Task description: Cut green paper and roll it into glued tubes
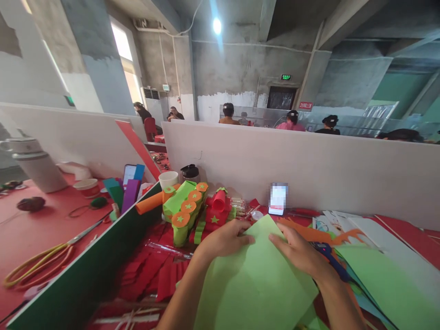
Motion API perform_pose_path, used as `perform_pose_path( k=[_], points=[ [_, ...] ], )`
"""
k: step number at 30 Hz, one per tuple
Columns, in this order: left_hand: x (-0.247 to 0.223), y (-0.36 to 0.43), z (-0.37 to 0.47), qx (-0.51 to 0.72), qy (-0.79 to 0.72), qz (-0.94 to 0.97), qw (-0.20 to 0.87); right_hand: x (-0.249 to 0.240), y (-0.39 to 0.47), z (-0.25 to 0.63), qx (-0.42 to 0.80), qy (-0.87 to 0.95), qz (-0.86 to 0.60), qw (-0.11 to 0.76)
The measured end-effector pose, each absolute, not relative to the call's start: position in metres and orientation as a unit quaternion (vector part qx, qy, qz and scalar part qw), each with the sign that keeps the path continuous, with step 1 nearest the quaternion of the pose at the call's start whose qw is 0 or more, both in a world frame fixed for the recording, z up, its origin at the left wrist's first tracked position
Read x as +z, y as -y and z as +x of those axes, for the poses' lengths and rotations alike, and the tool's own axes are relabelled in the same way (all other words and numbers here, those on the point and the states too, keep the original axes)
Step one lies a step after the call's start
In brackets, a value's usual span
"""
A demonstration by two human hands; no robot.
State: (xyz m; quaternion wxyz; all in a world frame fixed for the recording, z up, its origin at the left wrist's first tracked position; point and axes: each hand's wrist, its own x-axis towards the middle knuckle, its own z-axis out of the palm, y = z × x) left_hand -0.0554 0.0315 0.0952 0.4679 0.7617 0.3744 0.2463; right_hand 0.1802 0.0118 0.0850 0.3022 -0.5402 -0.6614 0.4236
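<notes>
A light green sheet of paper (257, 279) lies slanted before me, one corner pointing away. My left hand (228, 238) pinches its left edge near that far corner, thumb on top. On the opposite edge my right hand (295, 247) grips it the same way, with the thumb on top and the fingers partly hidden behind. Beyond my left hand stand a green paper tank model (185, 204) with orange star discs and a red paper tank model (215, 215) with green tracks.
Scissors (51, 261) lie on the left beyond a dark green divider (103, 256). A lit phone (278, 199) leans against the white partition (302, 169). Right of my arm are a blue glue gun (332, 259) and another green sheet (388, 279). Red paper strips (147, 270) cover the left side.
</notes>
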Motion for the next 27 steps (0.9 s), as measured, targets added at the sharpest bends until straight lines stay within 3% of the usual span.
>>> perform_pose_path(
  k=[12, 27],
  points=[
    [0.102, -0.028, -0.048, 0.277, -0.335, 0.744, 0.507, 0.085, -0.012, 0.18, 0.411, 0.657, -0.54, 0.328],
    [0.101, -0.031, -0.053, 0.358, -0.4, 0.708, 0.459, 0.105, -0.002, 0.199, 0.464, 0.69, -0.495, 0.252]
  ],
)
